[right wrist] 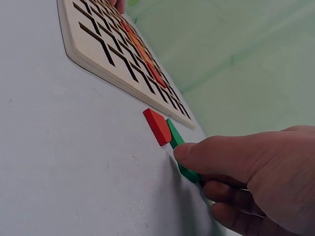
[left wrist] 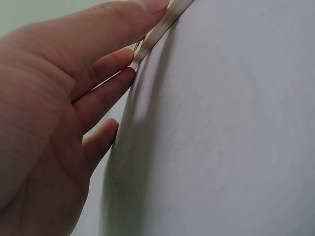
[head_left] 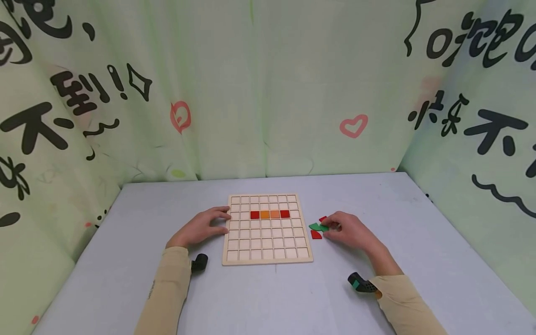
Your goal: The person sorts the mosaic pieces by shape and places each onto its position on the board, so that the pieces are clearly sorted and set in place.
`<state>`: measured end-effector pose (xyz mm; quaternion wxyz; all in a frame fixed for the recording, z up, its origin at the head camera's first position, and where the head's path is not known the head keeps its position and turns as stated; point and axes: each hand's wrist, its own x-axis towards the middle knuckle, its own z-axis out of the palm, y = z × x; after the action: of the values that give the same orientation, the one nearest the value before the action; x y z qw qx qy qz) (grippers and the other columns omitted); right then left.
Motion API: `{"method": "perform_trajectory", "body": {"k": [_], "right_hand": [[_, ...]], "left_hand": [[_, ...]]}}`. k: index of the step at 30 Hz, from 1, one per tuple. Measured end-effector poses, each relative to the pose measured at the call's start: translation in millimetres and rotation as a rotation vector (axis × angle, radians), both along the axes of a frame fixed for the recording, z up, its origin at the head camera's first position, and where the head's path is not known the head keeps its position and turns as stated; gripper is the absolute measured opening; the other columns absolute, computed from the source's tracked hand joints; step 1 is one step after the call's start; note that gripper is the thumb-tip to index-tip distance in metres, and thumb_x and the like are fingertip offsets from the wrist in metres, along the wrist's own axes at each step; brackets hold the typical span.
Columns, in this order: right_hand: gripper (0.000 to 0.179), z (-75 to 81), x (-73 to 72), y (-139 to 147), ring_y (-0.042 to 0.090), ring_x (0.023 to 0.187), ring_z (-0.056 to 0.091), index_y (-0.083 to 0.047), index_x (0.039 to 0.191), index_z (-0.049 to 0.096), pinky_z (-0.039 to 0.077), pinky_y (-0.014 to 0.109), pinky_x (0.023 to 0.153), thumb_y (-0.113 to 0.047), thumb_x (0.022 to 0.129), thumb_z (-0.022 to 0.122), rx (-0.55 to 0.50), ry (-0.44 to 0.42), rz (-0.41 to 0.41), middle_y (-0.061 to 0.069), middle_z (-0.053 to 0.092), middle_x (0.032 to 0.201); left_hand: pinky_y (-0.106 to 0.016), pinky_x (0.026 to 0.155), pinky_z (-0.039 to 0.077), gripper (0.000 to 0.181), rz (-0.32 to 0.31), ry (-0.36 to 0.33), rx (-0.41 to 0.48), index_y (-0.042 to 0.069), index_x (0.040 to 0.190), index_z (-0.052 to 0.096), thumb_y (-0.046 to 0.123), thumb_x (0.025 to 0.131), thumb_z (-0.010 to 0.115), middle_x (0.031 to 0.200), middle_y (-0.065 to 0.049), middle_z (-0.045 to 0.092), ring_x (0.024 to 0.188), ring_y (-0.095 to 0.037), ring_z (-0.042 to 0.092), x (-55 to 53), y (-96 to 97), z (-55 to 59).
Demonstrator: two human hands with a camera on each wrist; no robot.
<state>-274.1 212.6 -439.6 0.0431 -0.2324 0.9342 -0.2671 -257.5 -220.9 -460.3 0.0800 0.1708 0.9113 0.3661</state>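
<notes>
A pale wooden grid board (head_left: 268, 263) lies flat on the table. One of its upper rows holds a red tile (head_left: 255, 215), two orange tiles (head_left: 270, 214) and another red tile (head_left: 285, 214). My left hand (head_left: 201, 226) rests at the board's left edge, thumb and fingertips against the rim, fingers loosely extended. To the right of the board, my right hand (head_left: 349, 230) pinches a green piece (right wrist: 188, 173) between thumb and fingers. Beside those fingertips are another green piece (head_left: 314, 226), a red piece (head_left: 316, 235) and a partly hidden red piece (head_left: 322, 218).
The table (head_left: 293, 302) has a white cover. Pale green curtains (head_left: 293, 93) with black writing and red hearts stand behind it and at both sides. Black wrist cameras (head_left: 199, 263) sit by both beige sleeves.
</notes>
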Motion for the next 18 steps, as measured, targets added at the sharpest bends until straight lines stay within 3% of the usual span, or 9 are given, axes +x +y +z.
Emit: {"method": "perform_trajectory", "body": {"k": [18], "right_hand": [[0.023, 1.2, 0.6, -0.1, 0.019, 0.088, 0.056, -0.002, 0.111, 0.07, 0.052, 0.037, 0.079, -0.002, 0.087, 0.069, 0.002, 0.006, 0.01, 0.007, 0.063, 0.102]], "left_hand": [[-0.048, 0.115, 0.029, 0.042, 0.003, -0.004, -0.003, 0.009, 0.124, 0.065, 0.026, 0.087, 0.075, 0.151, -0.006, 0.042, 0.142, -0.031, 0.032, -0.4, 0.3, 0.3]]}}
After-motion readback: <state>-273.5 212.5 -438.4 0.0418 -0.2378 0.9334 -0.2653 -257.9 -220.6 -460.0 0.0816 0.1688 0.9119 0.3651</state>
